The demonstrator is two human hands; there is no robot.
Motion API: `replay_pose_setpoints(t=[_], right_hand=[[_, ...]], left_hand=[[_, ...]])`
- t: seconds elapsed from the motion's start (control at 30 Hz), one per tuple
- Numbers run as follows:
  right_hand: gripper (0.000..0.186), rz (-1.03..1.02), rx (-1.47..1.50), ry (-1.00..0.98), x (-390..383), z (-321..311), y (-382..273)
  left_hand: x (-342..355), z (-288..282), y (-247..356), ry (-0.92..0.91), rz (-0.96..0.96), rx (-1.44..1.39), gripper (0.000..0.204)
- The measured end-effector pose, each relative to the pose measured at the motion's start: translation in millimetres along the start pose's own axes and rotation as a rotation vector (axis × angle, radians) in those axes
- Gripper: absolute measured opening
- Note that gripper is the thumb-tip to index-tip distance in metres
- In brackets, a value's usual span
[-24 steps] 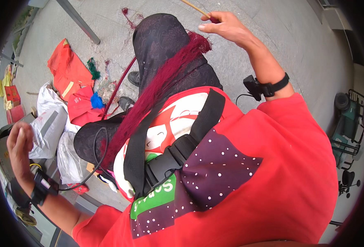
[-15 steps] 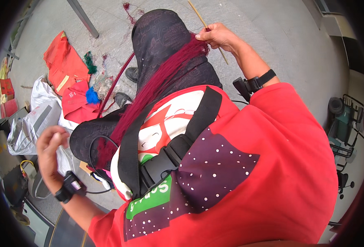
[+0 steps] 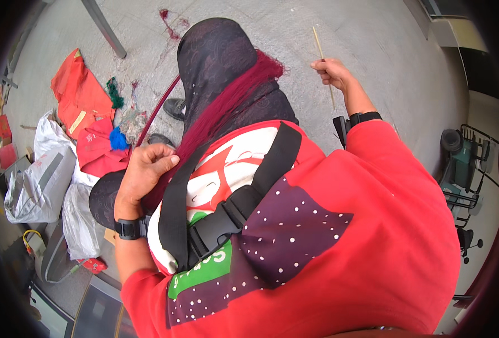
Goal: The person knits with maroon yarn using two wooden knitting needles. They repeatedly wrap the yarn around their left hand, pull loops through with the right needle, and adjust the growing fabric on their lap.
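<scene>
**Red fibre across the lap, stick held high**

Left hand [image 3: 142, 172] closes on the dark-red fibre bundle [image 3: 227, 107] lying over the lap. Right hand [image 3: 331, 72] pinches a thin wooden stick [image 3: 323, 56] above the concrete floor [image 3: 373, 39]. Red cloths [image 3: 77, 96] lie left.

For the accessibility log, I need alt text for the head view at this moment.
Seen from above, a person in a red top sits with a bundle of dark red fibres across the lap; the left hand grips its lower end, the right hand holds a thin wooden stick out to the side. Red cloths and grey bags lie on the concrete floor.
</scene>
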State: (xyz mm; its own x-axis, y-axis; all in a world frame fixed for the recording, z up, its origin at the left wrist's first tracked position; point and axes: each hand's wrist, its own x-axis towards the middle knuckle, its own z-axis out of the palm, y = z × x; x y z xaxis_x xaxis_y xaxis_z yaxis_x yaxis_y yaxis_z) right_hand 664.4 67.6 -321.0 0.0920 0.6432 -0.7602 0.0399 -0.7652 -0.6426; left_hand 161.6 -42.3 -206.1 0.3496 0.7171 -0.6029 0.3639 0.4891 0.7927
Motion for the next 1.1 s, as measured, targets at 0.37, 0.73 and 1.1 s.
replay_pose_setpoints(t=[0.37,0.73,1.1], right_hand=[[0.028,-0.894,-0.436,-0.151,-56.1,104.7,-71.9],[0.046,-0.114,-0.245,-0.135,-18.3,125.0,-50.8],[0.030,0.144,-0.102,-0.424,12.2,121.4,-41.8]], left_hand=[[-8.7,-5.9,-2.2,0.289,0.092,-0.152,0.010],[-16.1,7.6,-0.1,0.047,0.173,-0.003,0.011],[-17.5,11.4,-14.0,0.037,0.106,-0.131,0.006]])
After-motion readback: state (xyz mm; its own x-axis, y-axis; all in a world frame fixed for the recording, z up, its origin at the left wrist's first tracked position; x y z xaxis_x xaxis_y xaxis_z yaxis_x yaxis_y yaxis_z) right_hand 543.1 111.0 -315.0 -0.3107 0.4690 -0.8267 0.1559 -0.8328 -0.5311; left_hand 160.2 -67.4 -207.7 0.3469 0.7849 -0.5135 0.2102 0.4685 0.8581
